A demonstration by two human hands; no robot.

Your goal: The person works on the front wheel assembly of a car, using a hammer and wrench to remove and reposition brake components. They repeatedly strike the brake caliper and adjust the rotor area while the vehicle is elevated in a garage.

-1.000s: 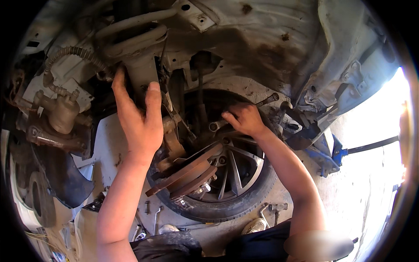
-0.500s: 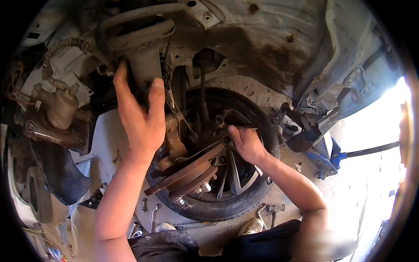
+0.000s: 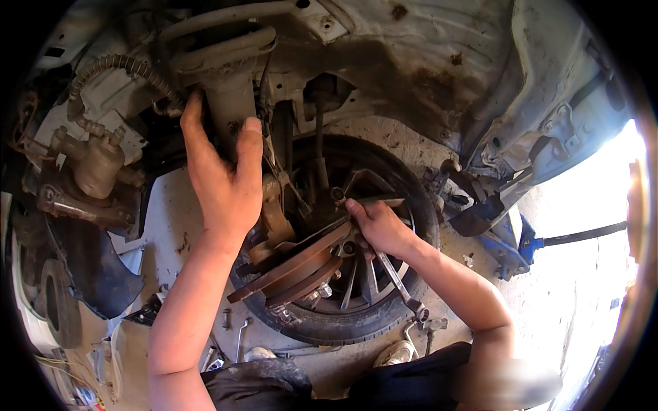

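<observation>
My left hand (image 3: 223, 181) is wrapped round the grey strut (image 3: 229, 96) under the wheel arch, its thumb along the right side and fingers round the left. In my right hand (image 3: 385, 229) is a double-ended ring spanner (image 3: 393, 274), one ring showing past the thumb and the other hanging down to the right. Some of the handle is hidden by my fingers. Just left of this hand is the rusty brake disc (image 3: 295, 267), tilted, with wheel studs facing me. The steering knuckle (image 3: 275, 222) joins the lower end of the strut.
A wheel with its tyre (image 3: 329, 332) lies flat beneath the disc. Another spanner (image 3: 241, 339) and a hammer (image 3: 432, 327) are on the floor near my shoes. The brake caliper (image 3: 96, 171) hangs at left from its hose (image 3: 123, 65). At right stands a blue jack (image 3: 510, 246).
My right hand has shifted slightly left, and the spanner has swung so its far end now shows at lower right. My left hand stays on the strut.
</observation>
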